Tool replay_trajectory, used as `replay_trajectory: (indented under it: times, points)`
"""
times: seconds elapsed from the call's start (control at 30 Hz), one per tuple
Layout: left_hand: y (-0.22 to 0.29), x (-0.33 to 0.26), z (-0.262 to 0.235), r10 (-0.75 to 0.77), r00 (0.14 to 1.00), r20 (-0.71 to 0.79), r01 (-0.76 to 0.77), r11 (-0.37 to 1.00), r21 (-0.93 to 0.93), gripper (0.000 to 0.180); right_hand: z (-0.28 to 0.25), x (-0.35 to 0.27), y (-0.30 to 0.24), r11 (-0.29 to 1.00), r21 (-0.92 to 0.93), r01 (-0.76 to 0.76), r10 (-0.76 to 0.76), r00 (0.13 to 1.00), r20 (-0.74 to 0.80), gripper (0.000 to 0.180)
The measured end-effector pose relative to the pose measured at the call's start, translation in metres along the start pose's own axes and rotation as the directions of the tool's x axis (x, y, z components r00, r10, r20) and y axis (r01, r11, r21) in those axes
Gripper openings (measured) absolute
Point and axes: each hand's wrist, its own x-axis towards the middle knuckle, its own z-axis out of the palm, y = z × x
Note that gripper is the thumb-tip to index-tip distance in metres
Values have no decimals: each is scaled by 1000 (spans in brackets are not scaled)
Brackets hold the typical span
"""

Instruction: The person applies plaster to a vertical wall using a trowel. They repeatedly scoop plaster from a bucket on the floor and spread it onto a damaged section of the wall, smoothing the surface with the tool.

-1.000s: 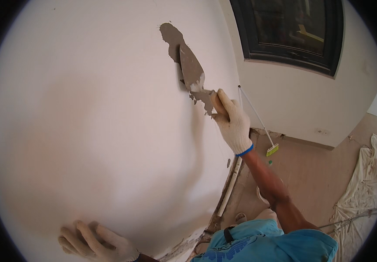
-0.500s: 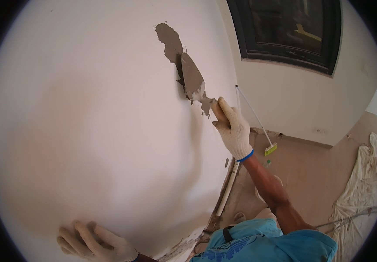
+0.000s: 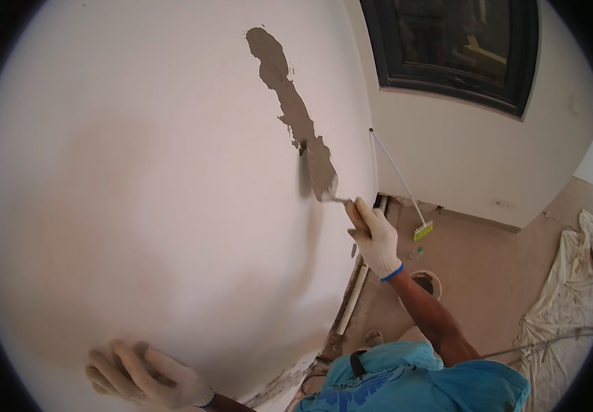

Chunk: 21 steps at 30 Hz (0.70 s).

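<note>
In a white knit glove with a blue cuff, my right hand (image 3: 376,240) is closed round the handle of a trowel (image 3: 322,173). Grey-brown mortar covers most of the trowel's pointed blade, which lies against the white wall (image 3: 173,226). From the blade a strip of wet mortar (image 3: 289,99) runs up the wall, ragged at its edges. My left hand (image 3: 146,376), gloved too, is at the lower left with its fingers spread against the wall, holding nothing.
A dark-framed window (image 3: 454,55) is set in the adjoining wall. Below it leans a white-handled broom (image 3: 423,230). A bucket (image 3: 425,281) stands beside my right forearm, near a small bottle (image 3: 416,253). Pale sheeting (image 3: 561,295) covers the floor at right; a white pipe (image 3: 352,300) lies along the wall's foot.
My right hand has drawn the trowel down and slightly right along the wall, and the mortar strip behind it is longer. My left hand has hardly moved.
</note>
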Motion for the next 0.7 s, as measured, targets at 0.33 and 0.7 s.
replay_trajectory:
  times: [0.33, 0.7]
  points:
    - [-1, -8, 4, -85, 991, 99, 80, 995, 55, 37, -63, -128, 102, 943, -16, -334, 332, 932, 148, 68]
    - [41, 18, 17, 3, 998, 65, 10, 980, -201, 36, -155, -213, 156, 715, -51, -697, 697, 705, 132, 66]
